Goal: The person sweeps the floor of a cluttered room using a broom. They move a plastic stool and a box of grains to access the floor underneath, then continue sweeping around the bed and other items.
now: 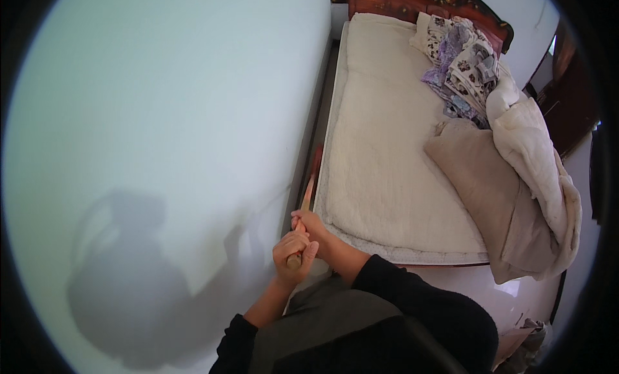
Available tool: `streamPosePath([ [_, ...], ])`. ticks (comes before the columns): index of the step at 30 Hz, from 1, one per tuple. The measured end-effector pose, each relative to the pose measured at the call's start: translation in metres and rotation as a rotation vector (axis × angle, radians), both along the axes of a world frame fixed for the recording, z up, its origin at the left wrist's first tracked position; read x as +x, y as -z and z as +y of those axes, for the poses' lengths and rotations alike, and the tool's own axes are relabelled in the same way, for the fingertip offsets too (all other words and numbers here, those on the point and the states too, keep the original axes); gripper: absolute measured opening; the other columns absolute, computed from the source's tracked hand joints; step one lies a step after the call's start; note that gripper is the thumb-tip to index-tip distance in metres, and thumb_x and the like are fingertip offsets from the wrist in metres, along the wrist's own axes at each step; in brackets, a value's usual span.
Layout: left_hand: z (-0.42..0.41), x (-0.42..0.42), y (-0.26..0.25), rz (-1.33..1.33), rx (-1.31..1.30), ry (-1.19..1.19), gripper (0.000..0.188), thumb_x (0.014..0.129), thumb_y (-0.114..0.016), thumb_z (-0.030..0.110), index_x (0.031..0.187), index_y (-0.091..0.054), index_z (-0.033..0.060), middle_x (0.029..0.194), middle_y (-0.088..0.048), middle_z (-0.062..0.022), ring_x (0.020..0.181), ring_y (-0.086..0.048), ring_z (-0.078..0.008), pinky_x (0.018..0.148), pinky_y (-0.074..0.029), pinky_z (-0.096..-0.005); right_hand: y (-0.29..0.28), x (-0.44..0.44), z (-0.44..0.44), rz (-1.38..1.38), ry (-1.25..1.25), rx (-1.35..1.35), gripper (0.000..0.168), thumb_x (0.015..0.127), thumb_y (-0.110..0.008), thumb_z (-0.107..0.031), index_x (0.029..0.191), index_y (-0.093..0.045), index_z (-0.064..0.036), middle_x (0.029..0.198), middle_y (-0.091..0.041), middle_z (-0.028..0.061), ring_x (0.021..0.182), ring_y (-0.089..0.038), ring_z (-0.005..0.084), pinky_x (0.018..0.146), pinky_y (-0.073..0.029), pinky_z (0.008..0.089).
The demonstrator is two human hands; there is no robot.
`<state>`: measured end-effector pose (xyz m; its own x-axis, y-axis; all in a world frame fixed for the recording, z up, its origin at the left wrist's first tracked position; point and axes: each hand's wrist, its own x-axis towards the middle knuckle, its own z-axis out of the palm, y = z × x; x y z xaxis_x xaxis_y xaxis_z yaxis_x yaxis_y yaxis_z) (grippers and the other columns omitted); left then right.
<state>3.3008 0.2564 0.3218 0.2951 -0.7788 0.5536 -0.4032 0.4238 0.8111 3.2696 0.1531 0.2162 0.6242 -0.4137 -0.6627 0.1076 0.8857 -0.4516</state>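
Both hands are wrapped around one long wooden handle [307, 195], which points away from me into the narrow gap between the wall and the bed. My left hand [293, 258] grips it near the butt end, which sticks out past the thumb. Further along, my right hand [309, 222] closes on the same handle, its forearm passing beside the mattress corner. The far part of the tool has a reddish section [317, 156] low in the gap. What is fixed at its far end, if anything, is hidden.
A pale wall [193, 108] rises close on the left, bearing my shadow. At right stands a bed with a cream-padded mattress [382, 146] and carved wooden headboard [387, 2]. Patterned bedding [464, 69] and a beige blanket [474, 166] lie along its right side. Glossy floor [449, 284] shows below.
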Motion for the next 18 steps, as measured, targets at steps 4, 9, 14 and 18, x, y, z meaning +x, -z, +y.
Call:
streamPosePath([
  [4,-0.042,-0.012,-0.005,0.000,-0.128,-0.038,0.020,0.076,-0.057,-0.008,0.066,-0.042,0.0000,0.066,-0.053,-0.0079,0.061,-0.050,-0.0199,0.060,-0.042,-0.0291,-0.015,0.001,-0.048,-0.023,0.097,-0.052,0.030,0.086,-0.055,-0.026,0.065,-0.051,-0.004,0.056,-0.050,0.0053,0.048,-0.048,0.0173,0.045,-0.039,0.0298],
  [9,-0.110,0.023,0.016,-0.113,0.043,-0.039,0.017,0.084,-0.054,-0.001,0.068,-0.046,0.0001,0.068,-0.051,-0.0034,0.062,-0.046,-0.0138,0.060,-0.038,-0.0244,0.011,-0.029,-0.116,-0.132,-0.058,-0.299,0.043,0.087,-0.051,-0.047,0.085,-0.056,-0.004,0.069,-0.056,0.0072,0.057,-0.055,0.0167,0.052,-0.046,0.0293],
  [14,-0.193,0.064,0.046,0.065,0.275,-0.135,0.022,0.088,-0.058,0.013,0.070,-0.054,0.0002,0.068,-0.055,-0.0005,0.064,-0.047,-0.0085,0.060,-0.039,-0.0227,0.089,-0.136,-0.137,0.331,0.084,-0.325,0.024,0.081,-0.060,-0.025,0.077,-0.053,-0.003,0.064,-0.054,0.0090,0.053,-0.057,0.0205,0.047,-0.048,0.0328],
  [18,-0.264,0.083,0.042,0.076,0.279,-0.144,0.029,0.088,-0.059,0.016,0.066,-0.051,0.0004,0.061,-0.049,0.0005,0.061,-0.048,-0.0081,0.056,-0.037,-0.0208,0.144,-0.193,-0.132,0.619,0.290,-0.050,0.018,0.081,-0.058,-0.018,0.084,-0.053,-0.001,0.067,-0.057,0.0089,0.052,-0.058,0.0200,0.045,-0.049,0.0332],
])
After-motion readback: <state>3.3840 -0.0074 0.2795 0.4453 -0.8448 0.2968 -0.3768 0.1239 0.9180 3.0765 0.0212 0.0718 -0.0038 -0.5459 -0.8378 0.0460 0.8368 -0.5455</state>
